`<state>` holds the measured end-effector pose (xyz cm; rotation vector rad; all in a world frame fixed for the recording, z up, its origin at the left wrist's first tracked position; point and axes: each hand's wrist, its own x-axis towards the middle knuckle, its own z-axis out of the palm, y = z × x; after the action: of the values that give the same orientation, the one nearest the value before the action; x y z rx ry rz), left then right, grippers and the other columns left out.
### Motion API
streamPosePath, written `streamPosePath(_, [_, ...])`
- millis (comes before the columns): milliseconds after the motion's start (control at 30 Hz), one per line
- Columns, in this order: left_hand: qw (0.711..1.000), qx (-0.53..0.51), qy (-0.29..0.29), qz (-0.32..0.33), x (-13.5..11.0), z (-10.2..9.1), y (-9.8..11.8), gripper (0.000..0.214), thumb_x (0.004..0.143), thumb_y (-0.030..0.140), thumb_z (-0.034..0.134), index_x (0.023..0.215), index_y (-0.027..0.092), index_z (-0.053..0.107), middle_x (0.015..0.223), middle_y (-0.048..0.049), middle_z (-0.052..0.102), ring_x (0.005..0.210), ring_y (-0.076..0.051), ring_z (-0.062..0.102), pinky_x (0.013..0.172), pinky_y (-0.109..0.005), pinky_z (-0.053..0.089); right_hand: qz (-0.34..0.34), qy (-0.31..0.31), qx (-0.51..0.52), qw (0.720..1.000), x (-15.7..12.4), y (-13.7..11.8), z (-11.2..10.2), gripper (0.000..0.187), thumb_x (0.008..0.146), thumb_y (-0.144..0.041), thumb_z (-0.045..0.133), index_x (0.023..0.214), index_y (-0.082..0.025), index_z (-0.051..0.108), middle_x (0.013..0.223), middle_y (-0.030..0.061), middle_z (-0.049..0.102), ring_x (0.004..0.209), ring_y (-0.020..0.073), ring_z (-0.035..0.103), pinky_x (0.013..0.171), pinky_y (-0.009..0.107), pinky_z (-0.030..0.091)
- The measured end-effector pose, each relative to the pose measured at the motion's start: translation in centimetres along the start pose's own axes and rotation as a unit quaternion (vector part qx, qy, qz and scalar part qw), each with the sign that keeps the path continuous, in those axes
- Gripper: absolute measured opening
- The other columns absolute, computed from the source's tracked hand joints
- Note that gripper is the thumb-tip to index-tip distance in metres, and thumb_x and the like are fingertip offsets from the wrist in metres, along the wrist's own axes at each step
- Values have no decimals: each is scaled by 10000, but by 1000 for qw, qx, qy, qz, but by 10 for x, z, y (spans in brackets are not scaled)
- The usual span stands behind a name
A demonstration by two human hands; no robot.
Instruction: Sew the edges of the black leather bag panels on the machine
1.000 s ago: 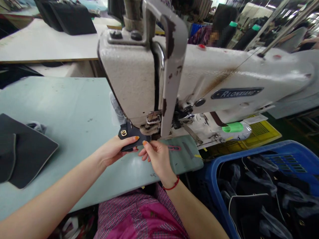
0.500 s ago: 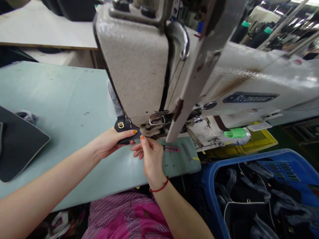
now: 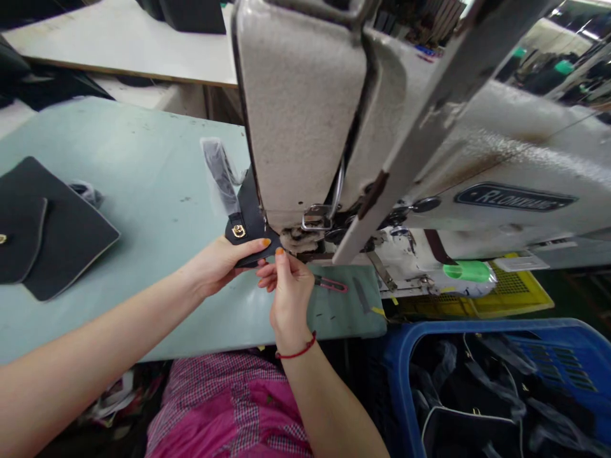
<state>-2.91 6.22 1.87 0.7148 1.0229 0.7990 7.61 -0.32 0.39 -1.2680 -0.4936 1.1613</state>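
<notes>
A small black leather piece (image 3: pixel 248 226) with a gold metal clasp lies under the head of a white sewing machine (image 3: pixel 305 114). My left hand (image 3: pixel 224 262) grips its near left edge, thumb on top. My right hand (image 3: pixel 286 286) pinches the piece's right end just below the presser foot (image 3: pixel 315 221). Both hands rest on the pale green table (image 3: pixel 133 184). The needle area is partly hidden by the machine head.
A black bag panel with a flap (image 3: pixel 42 232) lies at the left of the table. A pink thread snipper (image 3: pixel 330 284) lies right of my hands. A blue crate (image 3: pixel 405 343) of dark bag parts stands at the lower right, a yellow basket (image 3: pixel 520 292) behind it.
The view has tilted closer to the machine head. Both hands keep their hold on the black piece, which now stands up higher behind the presser foot.
</notes>
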Motion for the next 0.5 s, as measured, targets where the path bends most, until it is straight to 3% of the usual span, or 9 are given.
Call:
streamPosePath(267, [990,-77,101,55,-17,19,-23,281,565,253,889,730,119,706,663,-51,689,529,-141,607,463,-220,509,22,-20,9,1000,1,-5,-7,363,846,-407,563,575,-169,593,471,-27,604,351,68,450,406,191,342])
streamPosePath(500, [957,-182,187,128,-41,64,-50,306,632,262,856,858,144,687,747,-9,699,610,-117,617,618,-234,541,8,-33,-44,998,8,-14,-25,394,807,-411,621,503,-184,511,390,-66,480,333,57,362,384,195,304])
